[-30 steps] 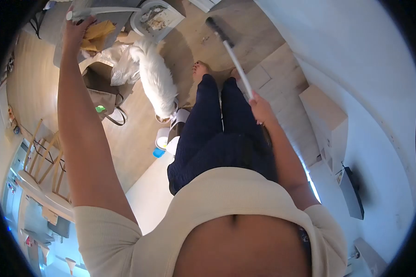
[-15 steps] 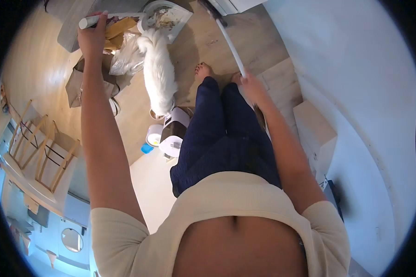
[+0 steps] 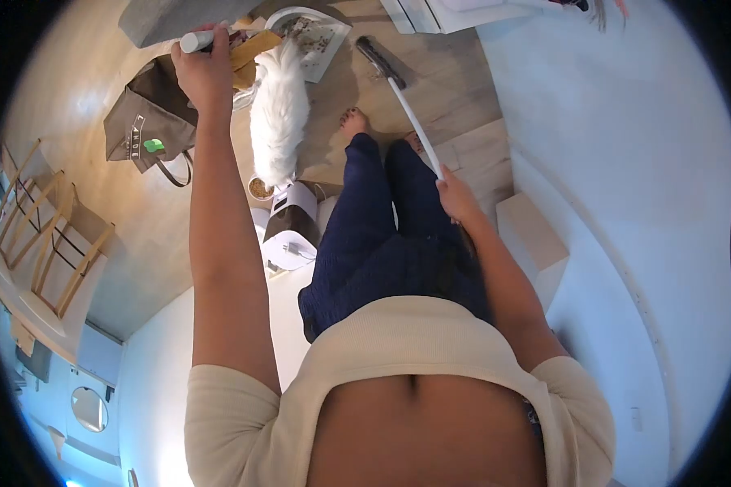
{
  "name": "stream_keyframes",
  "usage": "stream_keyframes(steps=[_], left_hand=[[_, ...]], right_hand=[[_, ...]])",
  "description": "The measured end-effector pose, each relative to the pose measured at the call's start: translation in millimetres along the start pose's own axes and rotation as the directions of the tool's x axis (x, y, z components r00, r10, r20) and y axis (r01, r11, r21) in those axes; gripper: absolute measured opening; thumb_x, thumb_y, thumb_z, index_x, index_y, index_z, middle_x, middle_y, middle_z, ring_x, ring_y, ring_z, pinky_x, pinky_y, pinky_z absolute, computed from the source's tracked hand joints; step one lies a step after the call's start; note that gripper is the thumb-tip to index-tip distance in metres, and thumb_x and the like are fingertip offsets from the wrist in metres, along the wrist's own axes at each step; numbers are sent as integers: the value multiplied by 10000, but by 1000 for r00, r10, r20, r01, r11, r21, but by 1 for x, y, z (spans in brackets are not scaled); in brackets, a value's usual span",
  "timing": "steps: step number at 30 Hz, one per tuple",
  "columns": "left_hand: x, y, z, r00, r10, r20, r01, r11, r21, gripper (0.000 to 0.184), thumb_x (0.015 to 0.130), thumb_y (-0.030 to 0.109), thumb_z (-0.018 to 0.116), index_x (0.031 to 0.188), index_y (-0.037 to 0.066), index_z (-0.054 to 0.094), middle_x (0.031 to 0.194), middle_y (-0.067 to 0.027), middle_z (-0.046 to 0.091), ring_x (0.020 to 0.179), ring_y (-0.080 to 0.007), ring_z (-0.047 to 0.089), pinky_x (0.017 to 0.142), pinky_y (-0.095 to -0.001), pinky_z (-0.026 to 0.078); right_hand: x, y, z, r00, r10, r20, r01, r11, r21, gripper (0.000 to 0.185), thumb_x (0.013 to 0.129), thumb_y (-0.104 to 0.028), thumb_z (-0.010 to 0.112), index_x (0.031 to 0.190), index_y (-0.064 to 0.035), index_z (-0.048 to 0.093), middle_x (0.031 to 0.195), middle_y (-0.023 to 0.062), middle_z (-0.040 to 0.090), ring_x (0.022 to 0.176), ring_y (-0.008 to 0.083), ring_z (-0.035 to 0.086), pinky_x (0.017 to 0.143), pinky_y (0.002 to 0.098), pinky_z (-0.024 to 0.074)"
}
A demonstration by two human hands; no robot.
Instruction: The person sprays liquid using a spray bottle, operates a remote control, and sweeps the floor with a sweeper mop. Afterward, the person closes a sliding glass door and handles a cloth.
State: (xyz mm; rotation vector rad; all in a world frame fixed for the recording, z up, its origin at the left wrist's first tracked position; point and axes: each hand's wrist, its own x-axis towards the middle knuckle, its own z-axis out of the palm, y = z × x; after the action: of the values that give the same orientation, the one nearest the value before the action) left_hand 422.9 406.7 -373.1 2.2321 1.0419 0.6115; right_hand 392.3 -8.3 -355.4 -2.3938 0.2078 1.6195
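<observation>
My left hand is closed round the white handle of a long-handled dustpan. The white dustpan, with debris in it, lies on the floor at the top. In my right hand is the white stick of a broom. Its dark bristle head rests on or just over the floor, right of the dustpan and apart from it. Between my left arm and my legs stands a white furry pet, head down by a bowl of kibble.
A brown tote bag stands left of my left forearm. Yellow-brown paper lies beside the dustpan. Close to my left leg is a white and dark appliance. A pale box stands by the right wall. Wooden-legged chairs are far left.
My view has shifted left, showing more of the tote bag. The broom head has moved down in view, nearer my feet, and my right hand has come back toward my body.
</observation>
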Motion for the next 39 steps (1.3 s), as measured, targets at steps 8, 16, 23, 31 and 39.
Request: stream_keyframes(steps=[8, 16, 23, 31, 39], left_hand=[[-10, -5, 0, 997, -56, -45, 57, 998, 9, 212, 735, 253, 660, 835, 67, 635, 845, -101, 533, 766, -266, 581, 687, -362, 457], [-27, 10, 12, 998, -47, -48, 47, 999, -10, 202, 739, 227, 653, 848, 59, 631, 849, -113, 518, 754, -282, 577, 685, -367, 462], [-26, 3, 6, 999, -20, -27, 19, 999, -42, 231, 741, 246, 651, 853, 46, 627, 866, -114, 517, 768, -284, 576, 693, -362, 462], [-25, -6, 2, 997, -2, -82, 7, 999, 52, 247, 734, 259, 653, 858, 48, 627, 858, -116, 522, 777, -288, 572, 695, -377, 457], [-32, -12, -8, 991, -27, -131, 34, 998, 48, 247, 730, 253, 656, 845, 35, 633, 855, -126, 524, 732, -300, 576, 682, -379, 458]], right_hand=[[-2, 33, 15, 962, 197, 191, -274, 736, 619, 338, 867, -159, 425, 1206, -158, 415, 520, 36, 403, 349, 147, 409, 308, 307, 376], [15, -44, 64, 957, 73, 280, -245, 717, 652, 266, 881, -189, 431, 1145, -159, 423, 532, 18, 416, 354, 134, 415, 302, 296, 363], [-6, -41, 38, 925, -66, 374, -265, 593, 760, 456, 902, -247, 415, 1335, -226, 271, 519, -4, 367, 356, 104, 348, 325, 273, 340], [-3, -3, 34, 948, 95, 303, -296, 612, 734, 432, 896, -230, 422, 1311, -225, 300, 510, -1, 366, 342, 113, 342, 313, 286, 337], [22, -70, 70, 924, -95, 370, -245, 596, 765, 299, 887, -232, 445, 1179, -176, 417, 466, 14, 364, 331, 121, 387, 296, 283, 326]])
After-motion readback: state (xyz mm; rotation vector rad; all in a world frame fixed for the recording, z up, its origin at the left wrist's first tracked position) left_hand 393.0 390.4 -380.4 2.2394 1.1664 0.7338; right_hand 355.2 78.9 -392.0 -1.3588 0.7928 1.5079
